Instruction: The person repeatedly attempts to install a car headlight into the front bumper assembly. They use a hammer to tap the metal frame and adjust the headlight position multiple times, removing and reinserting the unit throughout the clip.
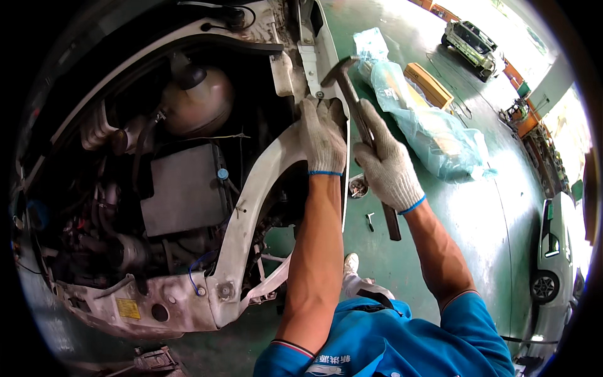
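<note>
My right hand (388, 164), in a knitted work glove, is closed round the handle of a hammer (359, 113). The hammer's dark metal head is up beside the car's white fender (328, 63), and the handle's end sticks out below my palm. My left hand (324, 139), gloved too, is at the fender's inner edge just left of the hammer. Its fingers are bent and pressed together at a dark gap in the panel; their tips and whatever they grip are hidden.
Left lies the open engine bay with a battery (185, 188), a rounded reservoir (198, 100) and a white curved body rail (251, 195). On the green floor are a small round container (358, 186), plastic-wrapped parts (427, 125) and a cardboard box (429, 85). A white car (556, 251) stands far right.
</note>
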The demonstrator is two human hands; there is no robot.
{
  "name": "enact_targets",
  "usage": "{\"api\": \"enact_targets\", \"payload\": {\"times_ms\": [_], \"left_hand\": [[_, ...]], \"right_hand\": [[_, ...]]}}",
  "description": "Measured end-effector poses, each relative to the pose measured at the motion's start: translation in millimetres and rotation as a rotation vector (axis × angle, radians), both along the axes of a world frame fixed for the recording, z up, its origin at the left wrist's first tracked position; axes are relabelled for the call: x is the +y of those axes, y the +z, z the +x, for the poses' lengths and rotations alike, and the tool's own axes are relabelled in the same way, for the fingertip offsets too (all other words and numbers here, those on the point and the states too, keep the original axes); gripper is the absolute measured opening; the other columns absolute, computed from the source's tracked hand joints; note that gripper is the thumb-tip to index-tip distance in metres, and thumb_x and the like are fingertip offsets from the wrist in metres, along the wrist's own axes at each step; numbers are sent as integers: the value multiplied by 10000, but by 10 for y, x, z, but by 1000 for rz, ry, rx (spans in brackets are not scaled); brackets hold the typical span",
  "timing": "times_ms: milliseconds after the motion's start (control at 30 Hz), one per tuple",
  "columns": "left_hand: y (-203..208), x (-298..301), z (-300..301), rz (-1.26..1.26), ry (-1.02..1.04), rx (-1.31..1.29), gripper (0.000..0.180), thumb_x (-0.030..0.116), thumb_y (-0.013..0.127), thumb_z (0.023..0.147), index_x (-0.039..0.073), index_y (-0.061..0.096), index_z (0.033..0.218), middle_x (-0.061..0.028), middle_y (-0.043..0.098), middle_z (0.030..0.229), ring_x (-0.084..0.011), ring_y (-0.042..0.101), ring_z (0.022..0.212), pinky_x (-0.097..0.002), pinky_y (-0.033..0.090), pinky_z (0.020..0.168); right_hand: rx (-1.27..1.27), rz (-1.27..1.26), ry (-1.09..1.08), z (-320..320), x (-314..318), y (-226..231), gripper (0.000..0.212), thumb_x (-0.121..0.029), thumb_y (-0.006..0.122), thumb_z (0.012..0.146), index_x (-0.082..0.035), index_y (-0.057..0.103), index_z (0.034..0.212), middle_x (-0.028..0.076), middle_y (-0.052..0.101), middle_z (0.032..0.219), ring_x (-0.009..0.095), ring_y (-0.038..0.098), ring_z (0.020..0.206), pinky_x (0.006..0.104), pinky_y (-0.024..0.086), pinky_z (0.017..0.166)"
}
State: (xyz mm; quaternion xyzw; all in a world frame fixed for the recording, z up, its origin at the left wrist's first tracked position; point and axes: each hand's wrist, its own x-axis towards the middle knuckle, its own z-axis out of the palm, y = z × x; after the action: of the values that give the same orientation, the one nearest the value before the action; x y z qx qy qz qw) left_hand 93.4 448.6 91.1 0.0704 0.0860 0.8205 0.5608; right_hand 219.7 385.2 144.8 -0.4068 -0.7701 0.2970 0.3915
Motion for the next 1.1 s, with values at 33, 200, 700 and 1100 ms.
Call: {"api": "enact_targets", "payload": {"times_ms": [33,200,700,1100], "left_hand": [[27,-9,1,11,6,13,452,399,490,1081,36,528,1349,-139,594,1289,-270,569,1191,-392,462,1063],[71,-14,-46,-27,-48,25,518,458,502,1067,54,505,1392,-129,568,1329,-254,548,1213,-383,446,1081],[181,-8,-116,-37,-118,102,784,617,369,1052,20,299,1556,-182,426,1462,-336,467,1347,-457,392,1159],[121,56,-73,-43,-81,115,845,667,351,1037,22,274,1578,-190,353,1558,-333,355,1458,-459,324,1218]], "right_hand": [[-23,-5,0,17,-11,108,681,-62,606,929,-42,371,1568,248,632,1314,323,638,1148,357,505,981],[-174,75,-94,213,-35,332,627,-122,630,962,-46,408,1544,216,695,1010,323,712,897,372,544,826],[-718,559,85,461,753,516,511,-206,597,1008,-181,493,1508,170,691,1032,361,701,905,452,550,779],[-870,625,95,491,894,574,550,-207,603,1003,-232,475,1537,106,717,1029,299,727,819,405,593,722]]}}
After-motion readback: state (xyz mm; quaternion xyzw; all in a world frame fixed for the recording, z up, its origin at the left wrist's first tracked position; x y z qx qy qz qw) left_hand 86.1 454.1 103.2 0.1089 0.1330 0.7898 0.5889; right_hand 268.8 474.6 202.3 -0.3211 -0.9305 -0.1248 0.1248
